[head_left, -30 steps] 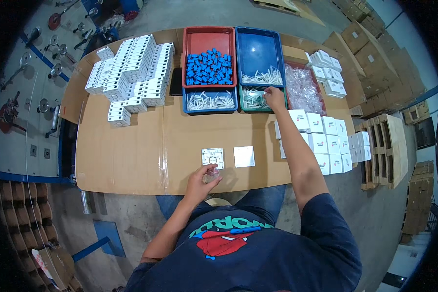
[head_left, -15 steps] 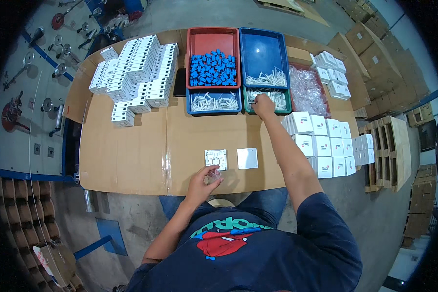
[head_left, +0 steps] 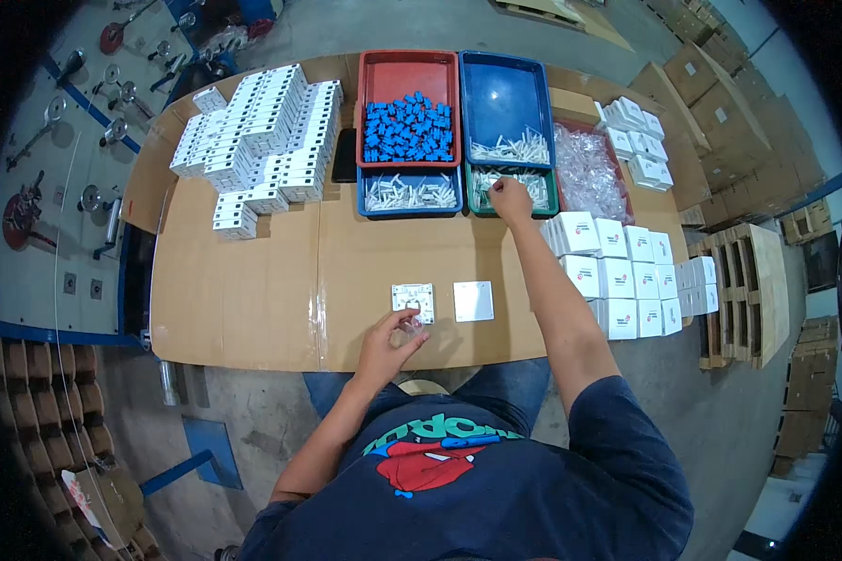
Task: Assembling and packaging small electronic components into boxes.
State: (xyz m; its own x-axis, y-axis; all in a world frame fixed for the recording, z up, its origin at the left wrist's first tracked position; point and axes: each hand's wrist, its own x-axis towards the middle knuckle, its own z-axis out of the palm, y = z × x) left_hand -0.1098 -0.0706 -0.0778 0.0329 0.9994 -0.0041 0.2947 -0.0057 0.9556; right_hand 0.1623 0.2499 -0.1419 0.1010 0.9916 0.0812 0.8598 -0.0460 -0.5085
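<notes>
Workshop floor [head_left: 402,35], grey, beneath a desk [head_left: 243,299] surfaced in brown cardboard. At left hand [head_left: 384,348]: grip closed on a small clear plastic piece [head_left: 406,329], pinched between thumb and fingers at the near edge of a white square part [head_left: 414,297] with a round centre. Contact with that part not determinable. Just to its right, flat on the cardboard: a plain white square plate [head_left: 473,301]. At right hand [head_left: 512,200]: fingers drawn together over the green tray [head_left: 557,187], among small pale pieces [head_left: 536,187]; impossible to tell if gripping any.

Beside it to the left, a shallow blue tray [head_left: 410,214] of white plugs [head_left: 410,192]. Behind, side by side: a red tray [head_left: 410,75] partly filled with blue parts [head_left: 408,131], and a larger blue tray [head_left: 503,93] with white plugs along its near end. To the right of these, a heap of clear plastic bags [head_left: 589,173]. Near the right end, rows of white boxes [head_left: 617,278]. Toward the left end, stacked white units [head_left: 262,131], with a flat black object [head_left: 345,156] alongside. Beyond the desk, at right: wooden pallets [head_left: 753,299] and brown cartons [head_left: 739,131].
</notes>
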